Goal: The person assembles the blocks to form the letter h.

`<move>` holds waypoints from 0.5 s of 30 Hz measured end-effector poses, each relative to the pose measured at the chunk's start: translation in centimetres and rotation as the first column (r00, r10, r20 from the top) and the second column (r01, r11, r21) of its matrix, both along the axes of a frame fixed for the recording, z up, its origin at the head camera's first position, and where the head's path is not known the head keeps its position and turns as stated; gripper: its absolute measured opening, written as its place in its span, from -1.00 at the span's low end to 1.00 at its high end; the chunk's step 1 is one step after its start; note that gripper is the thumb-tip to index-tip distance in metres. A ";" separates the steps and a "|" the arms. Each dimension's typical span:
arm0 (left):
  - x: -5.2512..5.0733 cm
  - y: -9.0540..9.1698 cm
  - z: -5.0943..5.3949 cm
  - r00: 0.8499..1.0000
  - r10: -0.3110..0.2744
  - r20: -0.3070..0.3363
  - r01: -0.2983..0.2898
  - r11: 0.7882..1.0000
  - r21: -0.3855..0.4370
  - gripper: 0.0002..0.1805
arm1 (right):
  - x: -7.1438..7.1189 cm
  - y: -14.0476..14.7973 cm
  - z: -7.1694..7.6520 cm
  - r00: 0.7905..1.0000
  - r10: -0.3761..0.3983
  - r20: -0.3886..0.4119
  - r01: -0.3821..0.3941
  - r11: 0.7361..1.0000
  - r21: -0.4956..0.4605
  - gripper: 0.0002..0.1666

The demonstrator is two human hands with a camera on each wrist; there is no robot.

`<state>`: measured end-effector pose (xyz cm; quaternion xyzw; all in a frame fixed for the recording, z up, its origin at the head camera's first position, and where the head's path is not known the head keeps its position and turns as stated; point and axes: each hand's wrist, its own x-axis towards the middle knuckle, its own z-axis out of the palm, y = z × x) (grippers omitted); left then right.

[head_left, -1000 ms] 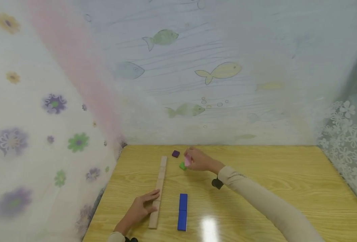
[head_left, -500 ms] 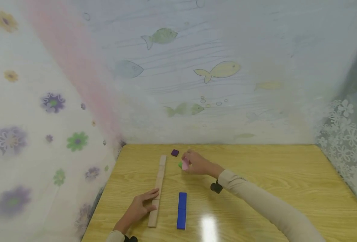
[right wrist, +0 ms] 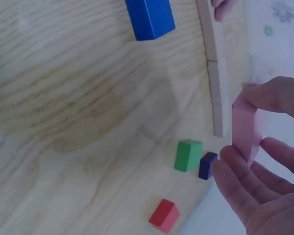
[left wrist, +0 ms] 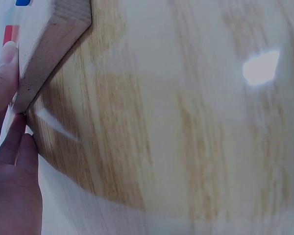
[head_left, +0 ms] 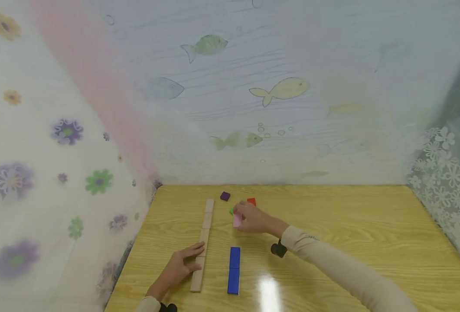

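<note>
Pinching the pink block point(right wrist: 245, 129) in the right grip point(head_left: 255, 218), left grip point(head_left: 181, 264) on the wooden row point(head_left: 207, 237)

Right grip: grasping the pink block between thumb and fingertips, apparently above the bench point(head_left: 331, 212). Left grip: fingers loosely extended, touching the row, not clenched.

Around the right grip: green block point(right wrist: 188, 155) just beside it, red block point(head_left: 251, 201) just beyond, purple block point(head_left: 225, 196) beyond and to its left. Blue blocks point(head_left: 234, 258), a pair end to end, lie nearer the person than the right grip and to the right of the left grip.

Doing it well, my read: lower the pink block slowly, faces squared to its spot, fingertips clear of the underside. Lift it past the green block, no brushing. Left grip should press the row only lightly; harder pushing could open its seams.

Hard to make out: in the head view the pink block covers most of the green block, and the right grip hides part of the red block. Can't tell the gap under the pink block. Left wrist view cuts off most of the left grip; the red and blue scraps above its fingers are too small to identify.
</note>
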<state>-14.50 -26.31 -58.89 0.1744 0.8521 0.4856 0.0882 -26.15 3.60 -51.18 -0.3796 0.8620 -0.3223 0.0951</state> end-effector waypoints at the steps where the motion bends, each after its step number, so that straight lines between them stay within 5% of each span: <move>1: 0.0 0.0 0.0 1.000 -0.001 0.002 0.001 1.000 -0.001 -0.42 | 0.1 -0.1 -0.1 1.000 0.000 -0.001 0.000 1.000 -0.001 -0.51; 15: 0.0 0.2 0.2 1.000 0.016 0.014 -0.015 1.000 -0.012 -0.42 | 0.9 -0.6 -1.8 1.000 0.002 0.027 -0.002 1.000 -0.003 -0.45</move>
